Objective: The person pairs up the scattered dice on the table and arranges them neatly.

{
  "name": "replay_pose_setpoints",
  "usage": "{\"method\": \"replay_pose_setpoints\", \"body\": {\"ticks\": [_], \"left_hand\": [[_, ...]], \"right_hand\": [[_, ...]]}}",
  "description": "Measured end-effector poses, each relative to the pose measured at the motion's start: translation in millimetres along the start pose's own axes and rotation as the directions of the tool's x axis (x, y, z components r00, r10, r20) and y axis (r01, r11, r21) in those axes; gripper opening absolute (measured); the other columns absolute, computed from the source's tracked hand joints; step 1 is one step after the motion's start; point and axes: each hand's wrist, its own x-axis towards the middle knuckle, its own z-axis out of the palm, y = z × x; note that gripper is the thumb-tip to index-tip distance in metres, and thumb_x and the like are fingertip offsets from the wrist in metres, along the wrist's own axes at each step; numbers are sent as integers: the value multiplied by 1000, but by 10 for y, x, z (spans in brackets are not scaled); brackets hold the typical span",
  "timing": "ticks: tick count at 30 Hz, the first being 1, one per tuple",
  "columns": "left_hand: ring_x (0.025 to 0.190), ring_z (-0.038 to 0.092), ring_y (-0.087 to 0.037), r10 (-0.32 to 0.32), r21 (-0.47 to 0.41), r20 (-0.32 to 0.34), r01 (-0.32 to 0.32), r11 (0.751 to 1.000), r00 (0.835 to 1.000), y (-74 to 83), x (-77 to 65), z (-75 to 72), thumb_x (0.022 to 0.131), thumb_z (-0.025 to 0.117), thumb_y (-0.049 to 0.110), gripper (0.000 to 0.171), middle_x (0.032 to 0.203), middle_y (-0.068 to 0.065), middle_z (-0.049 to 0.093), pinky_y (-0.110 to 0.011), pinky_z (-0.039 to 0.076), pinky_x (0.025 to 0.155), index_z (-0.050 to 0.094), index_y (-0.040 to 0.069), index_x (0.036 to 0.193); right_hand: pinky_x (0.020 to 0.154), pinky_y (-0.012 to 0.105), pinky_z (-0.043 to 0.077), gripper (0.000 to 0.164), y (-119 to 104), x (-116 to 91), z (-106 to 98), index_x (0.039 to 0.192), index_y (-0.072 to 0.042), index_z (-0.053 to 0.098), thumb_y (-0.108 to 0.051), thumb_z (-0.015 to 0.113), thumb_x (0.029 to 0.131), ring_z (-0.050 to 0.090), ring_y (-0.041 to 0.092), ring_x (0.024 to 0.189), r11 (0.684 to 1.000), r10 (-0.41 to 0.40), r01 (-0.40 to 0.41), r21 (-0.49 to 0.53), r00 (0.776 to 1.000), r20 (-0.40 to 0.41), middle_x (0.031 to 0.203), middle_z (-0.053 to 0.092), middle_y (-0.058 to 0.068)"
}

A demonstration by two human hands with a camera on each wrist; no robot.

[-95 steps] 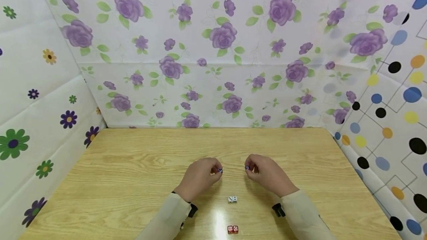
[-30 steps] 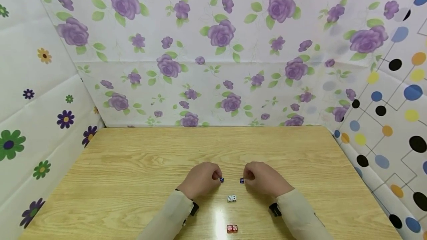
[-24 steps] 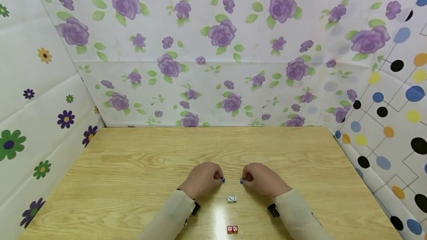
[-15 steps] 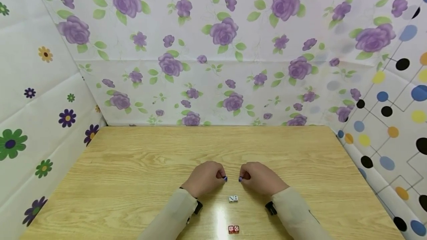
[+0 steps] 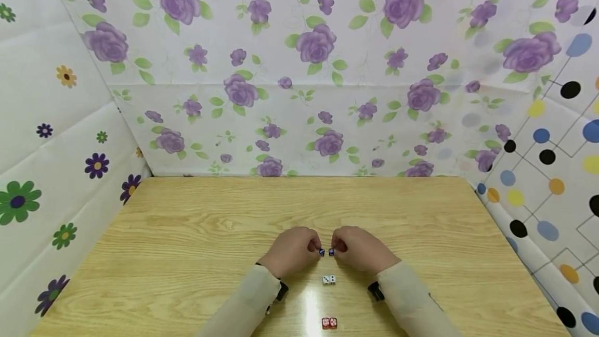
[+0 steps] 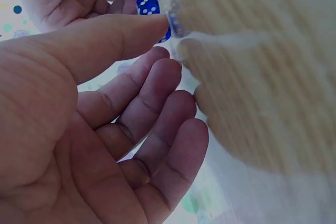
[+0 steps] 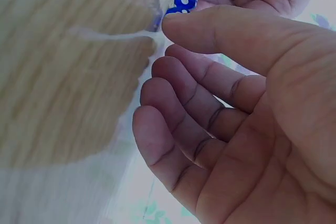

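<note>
Two blue dice with white pips stand close together over the table's middle in the head view, a narrow gap between them. My left hand point(image 5: 293, 250) pinches the left blue die point(image 5: 321, 252) between thumb and fingertips. From the other side, my right hand point(image 5: 364, 250) pinches the right blue die point(image 5: 331, 252) in the same way. Seen in the left wrist view, my thumb point(image 6: 123, 38) hides most of its die. The right wrist view shows my right thumb point(image 7: 218, 27) over the nearer die, with the other die behind it.
Nearer to me, a pair of white dice point(image 5: 329, 280) sits side by side on the wooden table point(image 5: 187, 254). A pair of red dice point(image 5: 329, 323) lies closer still, near the bottom of the view. Flowered cloth point(image 5: 281, 129) rises behind the table.
Both hands have come closer together, each bringing its blue die toward the middle, and lower than 3.2 seconds ago. The white and red pairs stay put.
</note>
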Motion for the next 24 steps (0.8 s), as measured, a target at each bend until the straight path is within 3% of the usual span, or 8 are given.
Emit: {"method": "replay_pose_setpoints", "body": {"ticks": [24], "left_hand": [[76, 61, -4, 9, 27, -7, -8, 1000, 1000, 42, 21, 50, 93, 78, 18, 6, 86, 9, 69, -25, 53, 72, 77, 12, 93]], "right_hand": [[69, 30, 50, 10, -22, 18, 18, 89, -13, 71, -5, 75, 92, 56, 8, 73, 1000, -13, 13, -23, 1000, 0, 82, 63, -7]]}}
